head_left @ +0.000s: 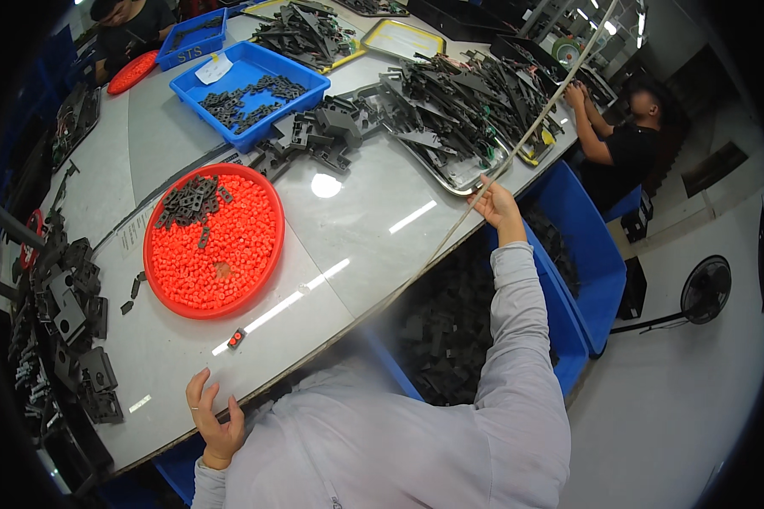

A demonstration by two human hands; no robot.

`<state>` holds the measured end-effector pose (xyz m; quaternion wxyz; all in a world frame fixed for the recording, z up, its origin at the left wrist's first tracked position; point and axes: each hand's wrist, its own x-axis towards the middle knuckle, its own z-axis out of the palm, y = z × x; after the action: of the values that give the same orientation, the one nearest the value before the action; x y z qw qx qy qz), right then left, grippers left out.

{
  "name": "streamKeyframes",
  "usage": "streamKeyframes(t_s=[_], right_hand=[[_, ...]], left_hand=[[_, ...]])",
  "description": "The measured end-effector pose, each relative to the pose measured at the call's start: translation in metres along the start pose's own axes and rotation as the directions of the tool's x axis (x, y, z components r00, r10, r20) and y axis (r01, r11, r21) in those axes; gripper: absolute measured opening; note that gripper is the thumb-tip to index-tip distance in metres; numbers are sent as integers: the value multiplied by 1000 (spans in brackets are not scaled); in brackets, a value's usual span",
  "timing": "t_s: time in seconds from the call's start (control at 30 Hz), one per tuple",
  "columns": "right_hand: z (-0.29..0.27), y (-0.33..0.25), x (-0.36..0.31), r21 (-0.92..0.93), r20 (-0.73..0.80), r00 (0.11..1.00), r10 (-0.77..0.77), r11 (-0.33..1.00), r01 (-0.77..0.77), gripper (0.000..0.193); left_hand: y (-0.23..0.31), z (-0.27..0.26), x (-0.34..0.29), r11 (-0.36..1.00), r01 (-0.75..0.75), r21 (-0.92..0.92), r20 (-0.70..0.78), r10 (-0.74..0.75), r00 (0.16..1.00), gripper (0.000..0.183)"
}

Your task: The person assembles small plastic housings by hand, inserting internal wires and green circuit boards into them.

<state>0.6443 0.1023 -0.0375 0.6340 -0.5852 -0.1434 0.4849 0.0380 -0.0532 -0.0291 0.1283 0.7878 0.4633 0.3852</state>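
My left hand (216, 422) is over the table's near edge, its fingers apart and curved, holding nothing. Just beyond it lies a small black part with red pieces in it (237, 338). A round red tray (151, 273) is filled with small red pieces (221, 250), with a heap of small black parts (190, 202) at its upper left. My right arm stretches far to the right; my right hand (497, 206) grips the near corner of a metal tray (460, 188). Long black parts (458, 110) are piled on that tray.
A blue tray of small black parts (306, 78) stands farther back. Black plastic housings (72, 310) crowd the left side. Blue bins (598, 271) stand below the right edge. A thin pale cord or rod (542, 114) crosses near my right hand. Other people sit across the table.
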Motion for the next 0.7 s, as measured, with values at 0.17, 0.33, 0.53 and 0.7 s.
streamKeyframes(t_s=[0.17,0.33,0.53,0.7], right_hand=[[10,14,19,319,-46,993,-109,940,118,14],[4,13,22,453,-162,972,-169,863,226,22],[-10,21,14,501,-200,964,-175,827,255,30],[-25,35,-14,559,-218,962,-163,788,260,32]], left_hand=[[12,6,30,992,-104,-73,28,107,994,42],[12,9,34,986,-117,-115,38,122,992,42],[8,7,33,994,-85,-71,30,87,996,40],[7,4,46,993,-104,-59,57,107,993,37]])
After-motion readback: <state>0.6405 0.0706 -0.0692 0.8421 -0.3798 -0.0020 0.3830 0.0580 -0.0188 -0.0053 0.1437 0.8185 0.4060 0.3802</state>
